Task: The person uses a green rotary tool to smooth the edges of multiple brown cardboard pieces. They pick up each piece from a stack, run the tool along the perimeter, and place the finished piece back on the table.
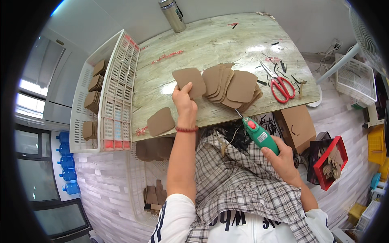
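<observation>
My left hand [185, 104], wearing a red bead bracelet, pinches a flat brown rounded-square piece [190, 82] by its near edge, thumb on top. That piece is over the table, beside a fanned pile of similar brown pieces [242, 86]. A single brown piece [161, 121] lies at the table's front edge, left of my forearm. My right hand [284, 161] is wrapped round a green handheld tool [262, 137] with a red button and a thin metal tip. The tip points up toward the pile's near edge; I cannot tell whether it touches.
Red-handled scissors [281, 87] and black scraps lie right of the pile. A white plastic crate [117, 89] with brown stacks stands at the left. A steel flask [173, 16] is at the back. Below right are a cardboard box [298, 125] and a red-rimmed bin [341, 148].
</observation>
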`<state>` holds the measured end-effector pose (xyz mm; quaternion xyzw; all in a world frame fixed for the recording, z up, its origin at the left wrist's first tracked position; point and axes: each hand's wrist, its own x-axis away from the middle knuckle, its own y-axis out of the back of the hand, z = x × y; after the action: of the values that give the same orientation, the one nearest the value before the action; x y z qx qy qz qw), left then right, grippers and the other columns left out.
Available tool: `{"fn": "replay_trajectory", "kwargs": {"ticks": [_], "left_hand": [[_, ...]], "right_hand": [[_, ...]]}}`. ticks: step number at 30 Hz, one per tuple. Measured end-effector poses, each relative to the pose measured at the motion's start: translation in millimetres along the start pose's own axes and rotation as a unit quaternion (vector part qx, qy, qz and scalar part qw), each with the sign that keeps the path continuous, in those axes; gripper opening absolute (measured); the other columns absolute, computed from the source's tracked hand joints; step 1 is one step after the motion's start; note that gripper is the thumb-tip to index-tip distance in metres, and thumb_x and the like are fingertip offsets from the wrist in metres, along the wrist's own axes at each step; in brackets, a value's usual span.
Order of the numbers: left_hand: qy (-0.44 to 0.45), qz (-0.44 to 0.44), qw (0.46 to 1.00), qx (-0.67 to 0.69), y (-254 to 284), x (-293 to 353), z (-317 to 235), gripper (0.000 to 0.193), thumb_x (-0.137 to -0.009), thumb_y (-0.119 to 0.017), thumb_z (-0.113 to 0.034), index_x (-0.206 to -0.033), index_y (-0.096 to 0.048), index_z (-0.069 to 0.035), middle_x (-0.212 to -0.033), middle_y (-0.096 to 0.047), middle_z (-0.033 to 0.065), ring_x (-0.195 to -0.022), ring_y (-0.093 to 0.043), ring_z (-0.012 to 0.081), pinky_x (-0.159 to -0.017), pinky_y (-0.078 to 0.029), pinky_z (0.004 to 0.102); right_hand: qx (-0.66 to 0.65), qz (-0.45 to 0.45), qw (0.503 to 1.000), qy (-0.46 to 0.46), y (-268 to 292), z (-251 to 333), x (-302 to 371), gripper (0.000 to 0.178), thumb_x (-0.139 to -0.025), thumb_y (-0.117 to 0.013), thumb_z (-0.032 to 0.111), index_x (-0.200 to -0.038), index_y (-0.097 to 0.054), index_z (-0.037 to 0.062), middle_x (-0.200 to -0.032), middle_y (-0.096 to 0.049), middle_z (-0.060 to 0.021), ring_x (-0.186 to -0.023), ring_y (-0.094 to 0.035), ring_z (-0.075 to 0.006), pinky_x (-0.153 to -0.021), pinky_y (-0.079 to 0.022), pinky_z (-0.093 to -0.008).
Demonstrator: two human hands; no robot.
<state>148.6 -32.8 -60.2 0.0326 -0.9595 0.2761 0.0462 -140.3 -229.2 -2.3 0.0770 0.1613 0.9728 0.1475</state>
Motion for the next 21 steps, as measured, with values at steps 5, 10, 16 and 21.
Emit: {"fn": "replay_trajectory", "kwargs": {"ticks": [5,10,16,21], "left_hand": [[0.077,0.046,0.972,0.218,-26,77,-7,0.033,-0.090,-0.056,0.002,-0.122,-0.052,0.001,-0.120,-0.060,0.0099,-0.110,-0.058,0.0221,-0.098,-0.048,0.0348],[0.127,0.021,0.958,0.255,-39,117,4,0.043,-0.085,-0.066,0.001,-0.126,-0.053,-0.006,-0.123,-0.060,0.0049,-0.116,-0.056,0.0209,-0.101,-0.046,0.0363],[0.146,0.053,0.937,0.313,-45,127,14,0.039,-0.086,-0.064,0.001,-0.123,-0.054,-0.006,-0.122,-0.060,0.0057,-0.114,-0.057,0.0220,-0.102,-0.047,0.0384],[0.152,0.068,0.936,0.310,-55,138,16,0.035,-0.088,-0.063,0.001,-0.122,-0.056,-0.007,-0.120,-0.061,0.0056,-0.113,-0.057,0.0211,-0.101,-0.046,0.0364]], "right_hand": [[-0.034,0.002,0.999,-0.039,-1,8,-6,0.038,-0.087,-0.070,0.025,-0.112,-0.060,-0.0013,-0.072,-0.061,-0.0041,-0.063,-0.053,-0.0072,-0.057,-0.044,-0.0250],[-0.100,-0.006,0.994,-0.052,-4,9,-2,0.039,-0.088,-0.069,0.027,-0.113,-0.060,-0.0018,-0.072,-0.058,0.0001,-0.061,-0.048,-0.0048,-0.055,-0.041,-0.0221],[-0.132,-0.016,0.989,-0.058,1,19,7,0.040,-0.089,-0.069,0.029,-0.113,-0.060,-0.0010,-0.071,-0.057,0.0006,-0.060,-0.050,-0.0045,-0.054,-0.042,-0.0217],[-0.138,-0.034,0.989,-0.050,5,23,9,0.040,-0.088,-0.069,0.029,-0.113,-0.059,-0.0012,-0.070,-0.057,0.0006,-0.059,-0.050,-0.0047,-0.053,-0.042,-0.0217]]}}
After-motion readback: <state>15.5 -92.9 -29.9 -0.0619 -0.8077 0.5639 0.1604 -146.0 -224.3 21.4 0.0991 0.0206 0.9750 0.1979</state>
